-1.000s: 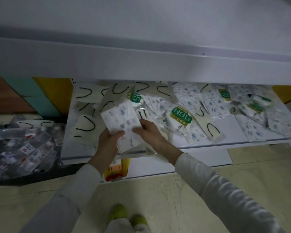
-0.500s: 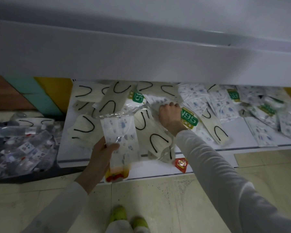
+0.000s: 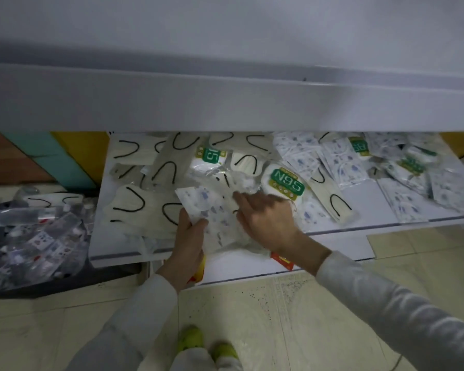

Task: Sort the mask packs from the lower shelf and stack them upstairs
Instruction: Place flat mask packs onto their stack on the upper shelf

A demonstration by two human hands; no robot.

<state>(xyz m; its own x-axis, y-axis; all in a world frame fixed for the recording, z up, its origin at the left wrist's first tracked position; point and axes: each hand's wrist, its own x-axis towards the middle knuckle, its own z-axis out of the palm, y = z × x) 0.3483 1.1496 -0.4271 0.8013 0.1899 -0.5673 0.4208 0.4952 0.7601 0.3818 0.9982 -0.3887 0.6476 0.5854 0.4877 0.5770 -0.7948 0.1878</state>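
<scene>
At the lower shelf's [image 3: 371, 207] front edge, a blue-printed mask pack [image 3: 212, 214] tilts up. The left hand [image 3: 186, 246] clamps the pack's 8 o'clock corner between thumb and curled fingers. The right hand [image 3: 268, 223] lies over its 3 o'clock side, too blurred to tell whether the fingers grip. An N95 pack [image 3: 287, 182] lies at 1 o'clock, and cream black-looped packs [image 3: 134, 207] lie at 9 o'clock.

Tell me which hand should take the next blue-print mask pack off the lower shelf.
Right. The right hand is open, and most loose blue-print packs lie on its side of the lower shelf. The left hand has a grip on one blue-print pack, so it looks less free.
</scene>
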